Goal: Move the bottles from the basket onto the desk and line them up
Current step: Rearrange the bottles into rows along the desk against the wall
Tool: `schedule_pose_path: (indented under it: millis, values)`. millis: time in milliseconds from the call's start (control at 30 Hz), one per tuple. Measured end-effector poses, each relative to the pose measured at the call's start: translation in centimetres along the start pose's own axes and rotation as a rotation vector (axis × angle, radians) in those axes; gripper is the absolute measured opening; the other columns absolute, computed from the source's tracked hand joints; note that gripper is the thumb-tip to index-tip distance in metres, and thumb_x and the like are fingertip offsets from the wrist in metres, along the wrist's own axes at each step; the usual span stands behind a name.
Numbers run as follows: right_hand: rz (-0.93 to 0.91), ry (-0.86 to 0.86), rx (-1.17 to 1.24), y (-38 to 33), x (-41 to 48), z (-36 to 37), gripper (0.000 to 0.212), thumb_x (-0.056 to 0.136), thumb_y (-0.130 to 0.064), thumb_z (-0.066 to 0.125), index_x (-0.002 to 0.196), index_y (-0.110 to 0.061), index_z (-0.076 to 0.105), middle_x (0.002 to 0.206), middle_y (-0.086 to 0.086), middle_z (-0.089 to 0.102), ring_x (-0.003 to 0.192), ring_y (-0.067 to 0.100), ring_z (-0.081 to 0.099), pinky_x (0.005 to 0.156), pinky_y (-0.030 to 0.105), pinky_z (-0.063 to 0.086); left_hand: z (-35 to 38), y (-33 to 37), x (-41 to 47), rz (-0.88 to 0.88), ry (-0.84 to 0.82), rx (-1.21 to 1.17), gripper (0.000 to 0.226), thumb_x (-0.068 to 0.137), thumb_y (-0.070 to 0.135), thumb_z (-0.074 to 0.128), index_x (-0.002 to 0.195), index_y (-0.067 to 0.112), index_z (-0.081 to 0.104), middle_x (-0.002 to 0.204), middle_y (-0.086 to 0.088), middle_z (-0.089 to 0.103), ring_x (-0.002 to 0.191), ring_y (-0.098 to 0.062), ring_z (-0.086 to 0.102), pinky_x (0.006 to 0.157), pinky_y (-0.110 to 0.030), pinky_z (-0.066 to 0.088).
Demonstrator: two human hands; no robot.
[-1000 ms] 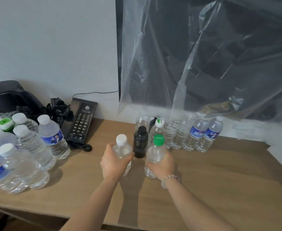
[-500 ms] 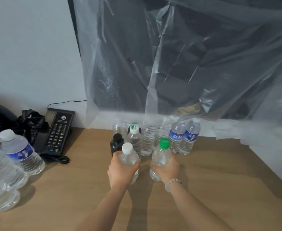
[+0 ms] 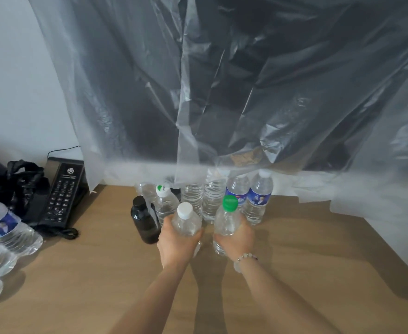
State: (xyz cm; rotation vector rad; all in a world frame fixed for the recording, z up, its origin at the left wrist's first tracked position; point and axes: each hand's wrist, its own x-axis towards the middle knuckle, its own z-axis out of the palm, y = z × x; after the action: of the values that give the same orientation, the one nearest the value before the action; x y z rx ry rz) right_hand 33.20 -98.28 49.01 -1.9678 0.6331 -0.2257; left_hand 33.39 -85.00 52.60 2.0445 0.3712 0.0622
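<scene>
Clear plastic water bottles crowd the left edge of the counter, one with a blue label, well apart from the work. Behind them lie a black bag and a dark telephone with its cord. Next comes a squat dark bottle, upright, just beside the left hand.

That hand is wrapped round a white-capped bottle. The right hand, with a bead bracelet at the wrist, is wrapped round a green-capped bottle. Both bottles are upright, side by side, low at the counter; whether their bases touch it I cannot tell.

The row set out on the counter lies straight ahead of the hands, by the wall, under the hem of a hanging plastic sheet. It runs left to right, so I judge the held pair must form a second rank in front or go to an end. The left hand is nearer the dark bottle's end, the right nearer the two blue-labelled bottles. Those standing bottles could be knocked. The basket is not in view.
</scene>
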Motion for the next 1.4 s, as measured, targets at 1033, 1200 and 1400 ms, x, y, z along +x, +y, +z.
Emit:
schedule_pose_path:
  millis: [1033, 1200, 1400]
  values:
    - [-0.079, -0.111, -0.057, 1.9, 3.1, -1.0, 0.074, 0.053, -0.024, 0.080, 0.122, -0.020, 0.053, 0.105, 0.001, 0.064, 0.093, 0.019, 0.061, 0.080, 0.028, 0.050, 2.1, -4.6, 0.3, -0.111, -0.207, 0.361, 0.029, 0.085, 0.026, 0.062, 0.061, 0.017, 0.047, 0.062, 0.006, 0.050, 0.073, -0.020, 0.053, 0.064, -0.025, 0.035]
    - [-0.064, -0.109, -0.048, 1.7, 3.1, -1.1, 0.068, 0.056, -0.021, 0.080, 0.120, -0.021, 0.055, 0.103, -0.003, 0.064, 0.090, 0.014, 0.059, 0.074, 0.019, 0.040, 3.5, -5.4, 0.8, -0.090, -0.268, 0.387, 0.040, 0.093, 0.025, 0.050, 0.056, 0.012, 0.045, 0.056, 0.001, 0.047, 0.067, -0.023, 0.048, 0.059, -0.027, 0.030]
    - [-0.044, -0.111, -0.022, 1.4, 2.8, -1.3, 0.072, 0.058, -0.019, 0.081, 0.125, -0.021, 0.053, 0.109, -0.004, 0.064, 0.099, 0.013, 0.060, 0.078, 0.016, 0.040, 5.7, -5.1, 1.3, 0.021, -0.213, 0.299, 0.033, 0.095, 0.017, 0.046, 0.071, 0.000, 0.061, 0.077, -0.021, 0.064, 0.076, -0.036, 0.056, 0.061, -0.030, 0.028]
